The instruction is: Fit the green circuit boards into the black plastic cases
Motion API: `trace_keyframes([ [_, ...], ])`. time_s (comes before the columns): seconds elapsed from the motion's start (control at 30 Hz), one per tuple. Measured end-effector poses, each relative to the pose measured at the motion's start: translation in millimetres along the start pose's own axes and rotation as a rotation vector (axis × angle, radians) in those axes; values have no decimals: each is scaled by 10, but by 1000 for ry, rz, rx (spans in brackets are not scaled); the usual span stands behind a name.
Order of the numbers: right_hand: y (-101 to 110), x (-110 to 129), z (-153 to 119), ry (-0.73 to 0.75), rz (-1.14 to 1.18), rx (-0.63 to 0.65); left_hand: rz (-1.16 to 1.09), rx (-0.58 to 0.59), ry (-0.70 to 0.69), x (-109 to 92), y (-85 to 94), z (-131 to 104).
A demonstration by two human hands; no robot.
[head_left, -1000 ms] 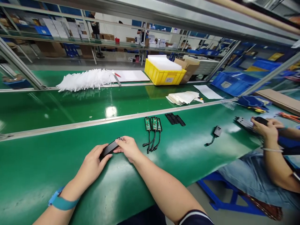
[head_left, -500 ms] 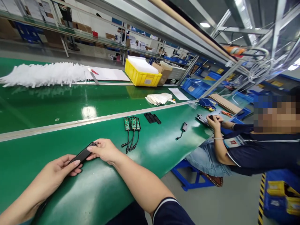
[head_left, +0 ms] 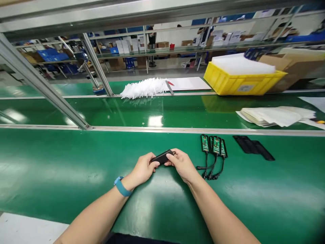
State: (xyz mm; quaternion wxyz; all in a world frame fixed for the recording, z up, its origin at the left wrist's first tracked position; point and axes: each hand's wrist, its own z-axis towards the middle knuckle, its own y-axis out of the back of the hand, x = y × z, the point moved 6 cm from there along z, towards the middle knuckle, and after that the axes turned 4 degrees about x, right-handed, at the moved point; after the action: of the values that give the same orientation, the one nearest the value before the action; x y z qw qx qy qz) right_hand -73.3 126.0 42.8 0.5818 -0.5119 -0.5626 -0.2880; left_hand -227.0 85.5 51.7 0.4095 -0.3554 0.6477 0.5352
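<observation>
Between my two hands is a slim black plastic case (head_left: 162,157), tilted with its right end higher, above the green bench. My left hand (head_left: 143,168) grips its left end, thumb along the near side. At the right end, my right hand (head_left: 180,164) pinches the case with thumb and fingers; the fingertips behind it are hidden. To the right of my hands lie several open black housings with green circuit boards (head_left: 216,145), their short black cables (head_left: 209,171) pointing toward me. Flat black covers (head_left: 252,146) lie overlapping farther right.
A metal rail (head_left: 152,129) runs along the bench behind my hands. Beyond it are a pile of white strips (head_left: 146,88), a yellow bin (head_left: 243,79) with white sheets, and a stack of pale papers (head_left: 276,115). A slanted metal post (head_left: 61,84) rises at left.
My view has swung left, so the co-worker at the right is out of the picture. Both hands still hold the black case, which appears less steeply tilted.
</observation>
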Motion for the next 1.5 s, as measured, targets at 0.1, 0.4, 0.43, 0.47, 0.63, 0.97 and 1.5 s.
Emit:
trace_keyframes([
  [0.1,-11,13,-6,18,-30,-28,72,-72,-36,-29,18,-8],
  [0.4,-18,-8,10,-7,107,30,-865,313,315,177,-217,35],
  [0.43,-19,-3,9,-16,126,43,-957,352,347,183,-239,24],
  [0.47,-20,4,8,-24,140,52,-1034,399,374,184,-265,11],
  [0.63,-62,-2,14,-50,189,110,-1116,662,410,134,-419,-72],
  [0.97,5,-83,44,-34,93,67,-697,381,179,98,-388,-17],
  [1.5,-72,-79,17,19,60,33,-498,352,180,68,-407,-101],
])
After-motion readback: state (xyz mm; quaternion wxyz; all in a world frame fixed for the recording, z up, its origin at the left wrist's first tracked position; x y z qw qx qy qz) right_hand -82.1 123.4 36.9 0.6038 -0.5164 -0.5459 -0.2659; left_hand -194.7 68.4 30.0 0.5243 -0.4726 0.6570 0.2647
